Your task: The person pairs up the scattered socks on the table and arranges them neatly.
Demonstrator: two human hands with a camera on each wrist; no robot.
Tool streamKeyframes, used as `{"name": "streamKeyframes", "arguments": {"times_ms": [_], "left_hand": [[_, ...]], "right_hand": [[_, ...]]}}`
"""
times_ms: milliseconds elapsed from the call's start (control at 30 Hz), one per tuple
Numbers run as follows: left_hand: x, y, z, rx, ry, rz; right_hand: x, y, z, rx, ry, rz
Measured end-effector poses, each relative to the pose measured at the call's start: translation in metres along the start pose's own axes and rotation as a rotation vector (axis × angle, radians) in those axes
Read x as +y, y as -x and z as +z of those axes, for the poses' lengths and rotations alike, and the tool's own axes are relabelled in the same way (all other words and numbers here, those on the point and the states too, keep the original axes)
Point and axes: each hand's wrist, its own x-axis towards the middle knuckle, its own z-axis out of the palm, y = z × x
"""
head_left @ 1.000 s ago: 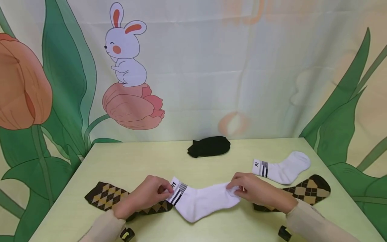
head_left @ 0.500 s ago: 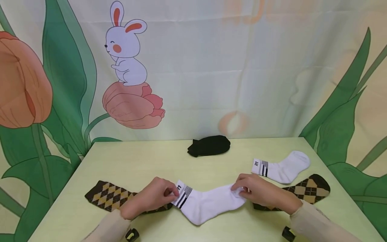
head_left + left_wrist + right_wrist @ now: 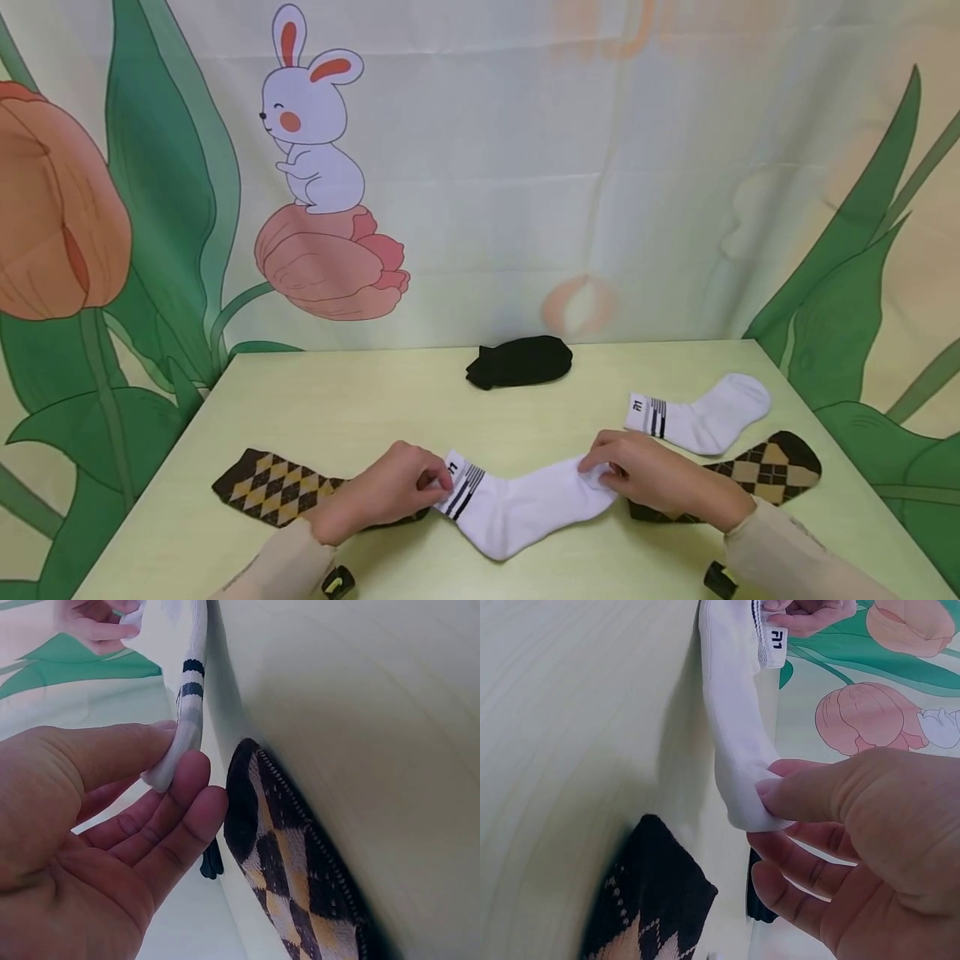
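Observation:
A white ankle sock [image 3: 525, 510] with dark stripes and a small logo at its cuff is held between both hands, heel toward the person. My left hand [image 3: 393, 487] pinches the cuff between thumb and fingers; the left wrist view shows the cuff [image 3: 180, 739] in that grip. At the other end my right hand [image 3: 645, 472] pinches the toe, seen too in the right wrist view as the toe [image 3: 742, 799] under the thumb. In both wrist views the sock hangs just off the table. A brown argyle sock [image 3: 273, 487] lies partly behind my left forearm.
Another white striped sock [image 3: 708, 417] lies at the back right. Beside my right wrist a second argyle sock [image 3: 776, 471] is partly covered. A black sock bundle [image 3: 521, 362] sits at the table's [image 3: 360, 392] far edge, before a printed curtain [image 3: 480, 167].
Both hands have shifted a little to the right and toward the person, carrying the white sock with them. The other socks have stayed where they were.

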Motion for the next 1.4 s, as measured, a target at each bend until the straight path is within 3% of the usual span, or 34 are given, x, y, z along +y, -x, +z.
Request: {"name": "streamKeyframes", "arguments": {"times_ms": [1100, 1400], "left_hand": [[-0.0024, -0.0030, 0.0043, -0.033, -0.054, 0.027], [-0.0041, -0.0039, 0.0053, -0.064, -0.049, 0.037]], "right_hand": [[0.0025, 0.0014, 0.0058, 0.033, 0.013, -0.045], [0.0018, 0.0014, 0.0040, 0.018, 0.014, -0.016]]}}
